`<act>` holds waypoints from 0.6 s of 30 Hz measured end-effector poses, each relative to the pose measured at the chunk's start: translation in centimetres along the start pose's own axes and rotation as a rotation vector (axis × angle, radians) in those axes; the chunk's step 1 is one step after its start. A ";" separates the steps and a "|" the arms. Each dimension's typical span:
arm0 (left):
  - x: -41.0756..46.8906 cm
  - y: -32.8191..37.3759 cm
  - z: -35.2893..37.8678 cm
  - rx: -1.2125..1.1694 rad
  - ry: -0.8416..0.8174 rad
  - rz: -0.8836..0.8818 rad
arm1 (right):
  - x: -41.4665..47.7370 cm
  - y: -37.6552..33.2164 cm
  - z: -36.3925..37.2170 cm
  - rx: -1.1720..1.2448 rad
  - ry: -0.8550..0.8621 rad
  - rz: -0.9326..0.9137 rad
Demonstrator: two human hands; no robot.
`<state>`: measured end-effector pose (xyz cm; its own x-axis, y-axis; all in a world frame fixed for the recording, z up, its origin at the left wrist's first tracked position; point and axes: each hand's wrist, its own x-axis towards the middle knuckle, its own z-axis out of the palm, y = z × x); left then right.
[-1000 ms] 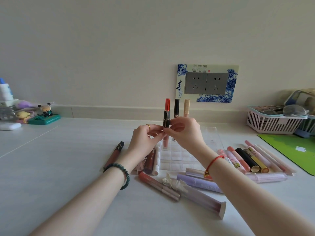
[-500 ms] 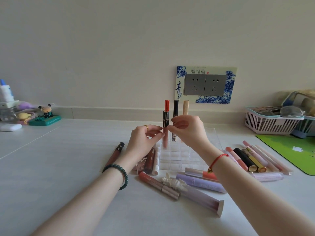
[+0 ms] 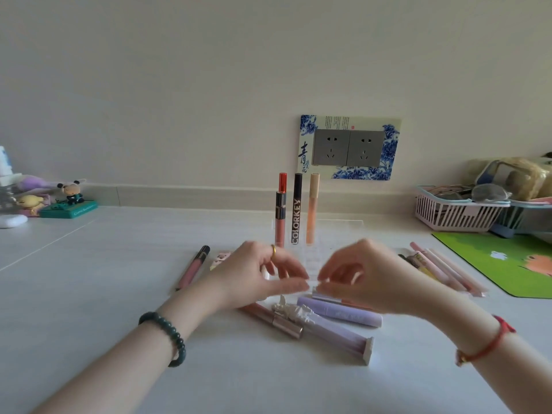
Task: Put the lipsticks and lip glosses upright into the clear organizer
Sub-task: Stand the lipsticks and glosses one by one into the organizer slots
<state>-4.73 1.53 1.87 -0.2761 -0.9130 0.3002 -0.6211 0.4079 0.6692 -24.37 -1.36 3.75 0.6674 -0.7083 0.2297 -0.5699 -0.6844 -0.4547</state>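
Three tubes stand upright in the back-left cells of the clear organizer (image 3: 343, 222): a red-capped gloss (image 3: 280, 213), a black tube (image 3: 296, 210) and a peach gloss (image 3: 312, 213). My left hand (image 3: 260, 276) and my right hand (image 3: 370, 276) hover low over the organizer's front edge, fingers loosely curled, blurred, with nothing visibly in them. Under them lie a lilac tube (image 3: 340, 313), a long lilac tube with a white ornament (image 3: 337, 334) and a rose-gold gloss (image 3: 271, 318). A pink gloss with a black cap (image 3: 194, 267) lies to the left. Several pink tubes (image 3: 445, 271) lie to the right.
A pink basket (image 3: 454, 212) full of items and a green mat (image 3: 507, 261) are at the right. Small figurines (image 3: 70, 198) stand at the far left by the wall. A wall socket (image 3: 348, 147) is behind the organizer.
Both hands let go of the red-capped gloss, which now stands in the organizer, and dropped toward the tubes lying in front.
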 end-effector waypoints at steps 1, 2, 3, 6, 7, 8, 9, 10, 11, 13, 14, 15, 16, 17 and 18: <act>-0.2 0.3 0.3 0.085 -0.055 0.020 | -0.8 0.1 0.2 -0.037 -0.039 0.019; -0.3 0.4 0.7 0.158 -0.110 0.025 | -1.4 0.3 0.4 -0.073 -0.065 0.040; -0.4 0.4 1.0 0.204 -0.159 0.016 | -1.8 0.4 0.6 -0.093 -0.088 0.055; -0.4 0.3 1.7 0.223 -0.250 -0.017 | -2.3 0.4 1.5 -0.129 -0.146 0.056; -0.3 0.3 1.8 0.230 -0.256 -0.006 | -2.3 0.3 1.7 -0.170 -0.155 0.046; -0.3 0.3 2.0 0.239 -0.258 0.005 | -2.3 0.2 1.9 -0.206 -0.155 0.038; -0.3 0.3 2.0 0.242 -0.256 0.013 | -2.4 0.0 2.0 -0.225 -0.148 0.039; -0.3 0.2 2.1 0.245 -0.251 0.021 | -2.4 -0.1 2.1 -0.234 -0.140 0.040; -0.3 0.2 2.2 0.243 -0.245 0.024 | -2.5 -0.2 2.2 -0.241 -0.128 0.039; -0.2 0.0 2.2 0.238 -0.226 0.027 | -2.5 -0.3 2.3 -0.253 -0.091 0.030; -0.2 -0.1 2.2 0.240 -0.203 0.034 | -2.5 -0.3 2.2 -0.245 -0.066 0.028; -0.2 -0.2 2.1 0.242 -0.162 0.040 | -2.5 -0.2 2.0 -0.232 -0.039 0.031; -0.2 -0.1 1.9 0.231 -0.101 0.050 | -2.5 0.0 1.8 -0.224 -0.010 0.038; -0.2 0.0 1.7 0.200 -0.027 0.063 | -2.5 0.2 1.4 -0.217 0.025 0.048; -0.2 0.2 1.5 0.151 0.058 0.079 | -2.5 0.4 1.1 -0.197 0.068 0.060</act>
<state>-5.91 1.77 0.96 -0.2879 -0.8749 0.3895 -0.7037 0.4691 0.5336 -25.74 0.29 1.99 0.5994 -0.7545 0.2675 -0.6950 -0.6563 -0.2937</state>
